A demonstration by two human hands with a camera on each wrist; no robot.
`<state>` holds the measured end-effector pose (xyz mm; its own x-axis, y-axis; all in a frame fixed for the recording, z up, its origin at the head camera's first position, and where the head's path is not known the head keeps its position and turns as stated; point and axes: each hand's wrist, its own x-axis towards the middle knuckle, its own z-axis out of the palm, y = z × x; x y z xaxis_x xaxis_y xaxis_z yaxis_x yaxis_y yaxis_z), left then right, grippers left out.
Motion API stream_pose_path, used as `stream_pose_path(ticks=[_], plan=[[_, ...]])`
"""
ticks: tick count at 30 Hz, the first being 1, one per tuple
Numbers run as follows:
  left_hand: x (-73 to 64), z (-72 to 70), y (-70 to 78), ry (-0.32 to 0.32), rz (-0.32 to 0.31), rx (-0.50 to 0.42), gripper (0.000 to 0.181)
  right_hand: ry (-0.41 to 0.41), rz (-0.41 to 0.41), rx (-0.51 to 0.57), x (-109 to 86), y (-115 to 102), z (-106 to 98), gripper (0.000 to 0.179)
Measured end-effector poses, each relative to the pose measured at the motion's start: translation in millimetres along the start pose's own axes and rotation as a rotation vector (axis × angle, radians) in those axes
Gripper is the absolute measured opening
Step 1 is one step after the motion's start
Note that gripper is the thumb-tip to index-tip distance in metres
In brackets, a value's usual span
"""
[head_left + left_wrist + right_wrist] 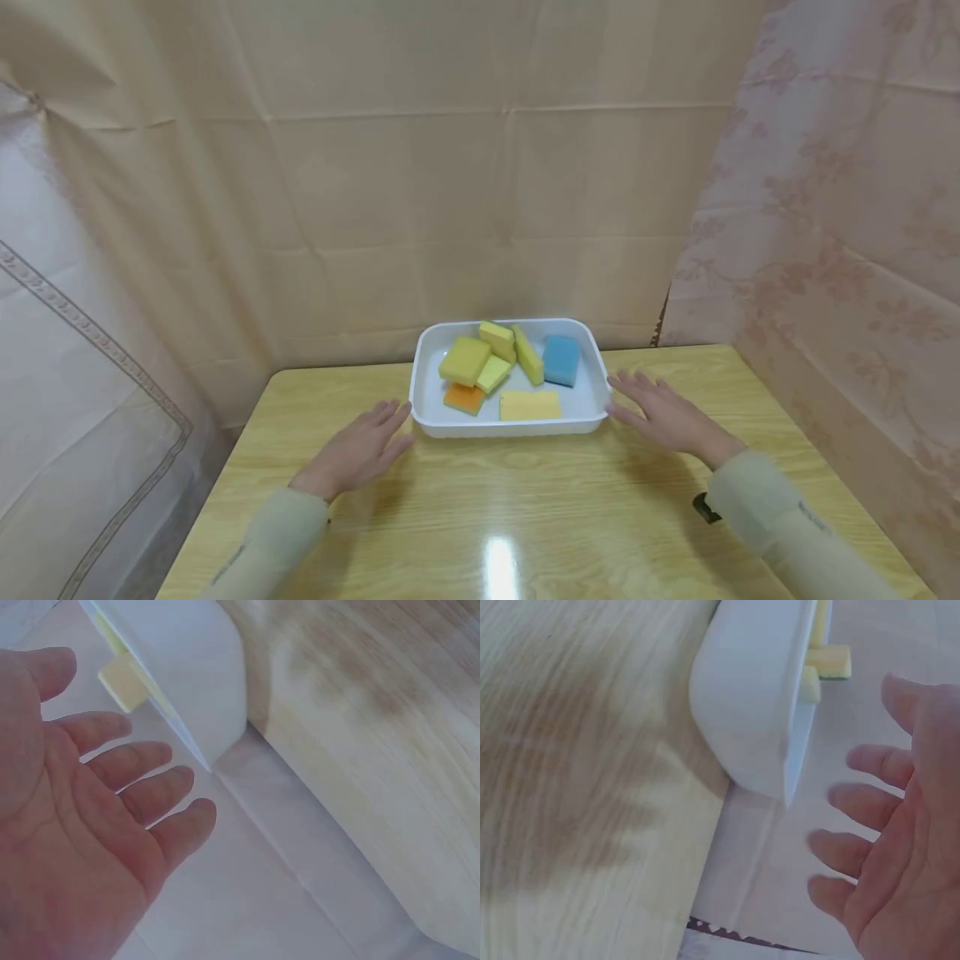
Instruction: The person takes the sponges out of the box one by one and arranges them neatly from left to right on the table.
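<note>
A white plastic tray (502, 430) sits at the far edge of the table with several sponges in it. On its left side lie a thick yellow sponge (464, 360) and, beneath, an orange sponge (463, 398). A blue sponge (562, 360) rests on the right, and a pale yellow sponge (530, 405) lies flat near the front wall. My left hand (356, 450) is held out beside the tray's left end, fingers extended and holding nothing. At the right end my right hand (671, 417) mirrors it, fingertips close to the rim, palm bare in the right wrist view.
The wooden table (450, 508) spreads in front of the tray. A beige cloth (390, 192) hangs right behind it, and a pink flowered cloth (847, 208) hangs along the right side. A dark band (706, 507) shows by the right cuff.
</note>
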<state>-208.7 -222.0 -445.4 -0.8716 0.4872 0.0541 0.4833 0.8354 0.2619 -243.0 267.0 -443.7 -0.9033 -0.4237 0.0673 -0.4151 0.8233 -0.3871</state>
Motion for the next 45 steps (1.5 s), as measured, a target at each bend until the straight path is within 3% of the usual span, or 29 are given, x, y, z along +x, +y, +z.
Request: stream_pose_path(ticks=[6, 10, 17, 22, 26, 30, 38, 45], plan=[[15.7, -4.7, 10.9, 0.04, 0.044, -0.05, 0.054, -0.01, -0.068, 0.028, 12.9, -7, -7, 0.054], [28.1, -7.4, 19.8, 0.032, 0.065, -0.082, 0.051, -0.046, -0.092, 0.058, 22.9, -11, -9, 0.047], [56.7, -13.2, 28.1, -0.083, 0.123, -0.119, 0.041, -0.19, -0.056, 0.1, 44.0, -17, -23, 0.041], [74.8, -19.2, 28.9, -0.198, 0.121, -0.153, 0.037, -0.305, 0.068, 0.341, 64.0, -23, -30, 0.043], [90.7, -22.4, 30.4, -0.27, 0.082, -0.211, 0.035, -0.326, 0.23, 0.552, 77.8, -28, -25, 0.045], [108.4, -23.8, 32.5, -0.321, 0.032, -0.244, 0.034, -0.314, 0.319, 0.627, 88.5, -29, -17, 0.047], [142.9, -32.0, 39.3, -0.406, -0.082, -0.277, 0.034, -0.323, 0.367, 0.673, 110.5, -28, -10, 0.05], [165.8, -35.7, 54.9, -0.511, -0.193, -0.275, 0.037, -0.39, 0.521, 0.689, 118.4, -35, -5, 0.048]])
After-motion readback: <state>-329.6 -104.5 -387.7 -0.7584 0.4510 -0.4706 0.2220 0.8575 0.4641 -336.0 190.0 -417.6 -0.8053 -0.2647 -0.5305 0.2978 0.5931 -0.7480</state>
